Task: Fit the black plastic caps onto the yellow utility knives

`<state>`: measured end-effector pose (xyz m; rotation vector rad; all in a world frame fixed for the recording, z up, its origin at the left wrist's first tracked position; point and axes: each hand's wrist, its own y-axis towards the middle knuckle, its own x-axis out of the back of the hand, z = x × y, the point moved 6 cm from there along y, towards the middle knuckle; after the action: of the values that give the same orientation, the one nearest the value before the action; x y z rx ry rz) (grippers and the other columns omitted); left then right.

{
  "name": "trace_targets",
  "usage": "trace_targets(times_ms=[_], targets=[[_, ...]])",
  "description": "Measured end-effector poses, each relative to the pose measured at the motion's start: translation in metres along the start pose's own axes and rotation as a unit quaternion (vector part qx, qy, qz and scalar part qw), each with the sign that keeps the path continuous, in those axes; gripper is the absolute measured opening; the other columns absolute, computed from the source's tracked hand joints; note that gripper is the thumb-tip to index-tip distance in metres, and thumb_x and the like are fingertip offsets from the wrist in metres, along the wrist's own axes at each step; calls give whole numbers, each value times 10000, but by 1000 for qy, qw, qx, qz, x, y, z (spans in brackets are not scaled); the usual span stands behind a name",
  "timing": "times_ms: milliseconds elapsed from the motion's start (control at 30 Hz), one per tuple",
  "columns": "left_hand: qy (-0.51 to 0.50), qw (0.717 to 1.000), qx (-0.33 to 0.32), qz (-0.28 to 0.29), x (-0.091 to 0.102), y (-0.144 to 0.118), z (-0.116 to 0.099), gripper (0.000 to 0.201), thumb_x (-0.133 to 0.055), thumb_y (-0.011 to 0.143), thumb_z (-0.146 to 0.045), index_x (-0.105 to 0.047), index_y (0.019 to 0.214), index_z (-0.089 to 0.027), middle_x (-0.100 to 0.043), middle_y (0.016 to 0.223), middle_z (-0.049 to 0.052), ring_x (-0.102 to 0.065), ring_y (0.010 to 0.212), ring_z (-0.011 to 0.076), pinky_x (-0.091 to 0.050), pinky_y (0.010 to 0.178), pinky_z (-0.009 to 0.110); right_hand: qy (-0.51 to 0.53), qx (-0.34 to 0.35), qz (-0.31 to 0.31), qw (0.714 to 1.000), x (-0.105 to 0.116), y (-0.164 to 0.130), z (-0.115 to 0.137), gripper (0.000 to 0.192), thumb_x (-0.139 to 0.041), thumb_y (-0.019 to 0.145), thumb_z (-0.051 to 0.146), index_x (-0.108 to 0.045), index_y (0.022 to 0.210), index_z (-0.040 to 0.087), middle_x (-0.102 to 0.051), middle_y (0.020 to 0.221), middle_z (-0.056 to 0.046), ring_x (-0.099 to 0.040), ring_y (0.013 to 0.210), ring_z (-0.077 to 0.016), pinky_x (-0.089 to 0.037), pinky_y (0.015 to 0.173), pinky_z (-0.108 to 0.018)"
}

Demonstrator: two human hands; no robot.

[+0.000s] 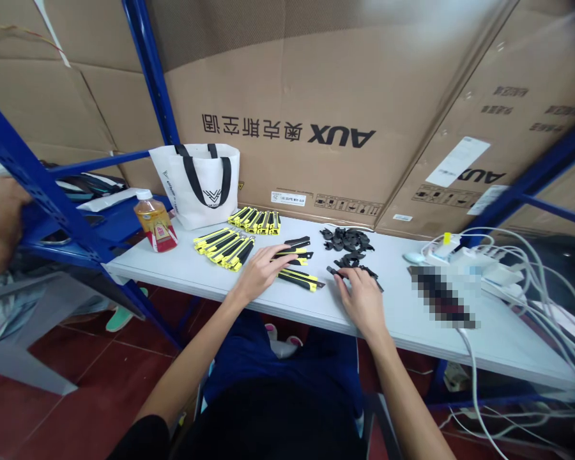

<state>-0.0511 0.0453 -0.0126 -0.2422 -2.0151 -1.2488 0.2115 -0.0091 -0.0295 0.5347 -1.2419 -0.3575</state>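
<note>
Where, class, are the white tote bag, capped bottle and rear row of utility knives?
White tote bag [207,172]: head view, front panel between the handles.
Capped bottle [156,223]: head view, middle of its body.
Rear row of utility knives [255,221]: head view, handles mid-row.

From head height, the camera looked forward and down. It faced the nearby bench [397,306], with brown cartons [311,83] behind it.
</note>
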Motion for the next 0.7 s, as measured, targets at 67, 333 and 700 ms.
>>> trace_targets(times_ms=[67, 333, 700], targets=[[1, 1000, -8, 6, -1, 1, -5, 438, -453, 1116, -209, -632, 1498, -325, -616, 1525, 97, -583, 1420, 268, -498, 1188, 495, 101, -16, -12, 995, 2, 1, 3, 298, -499, 1079, 403, -704, 1149, 197, -746, 1028, -104, -652, 924, -255, -498, 898, -392], [12, 999, -32, 37, -14, 3, -21, 454, -434, 1113, -181, -627, 1501, -316, -598, 1547, 105, -574, 1425, 271, -506, 1171, 481, 405, -120, -44, 905, -5, 3, -4, 336, -755, 922, 523, -737, 1083, 229, -752, 954, -45, -665, 817, -206, -542, 817, -366], [26, 997, -51, 48, -18, 0, -24, 480, -452, 1087, -124, -630, 1494, -308, -603, 1519, 117, -581, 1405, 271, -515, 1154, 479, 494, -150, -30, 856, -11, 3, -6, 341, -852, 850, 493, -751, 1047, 234, -772, 874, -40, -717, 792, -218, -557, 752, -363]])
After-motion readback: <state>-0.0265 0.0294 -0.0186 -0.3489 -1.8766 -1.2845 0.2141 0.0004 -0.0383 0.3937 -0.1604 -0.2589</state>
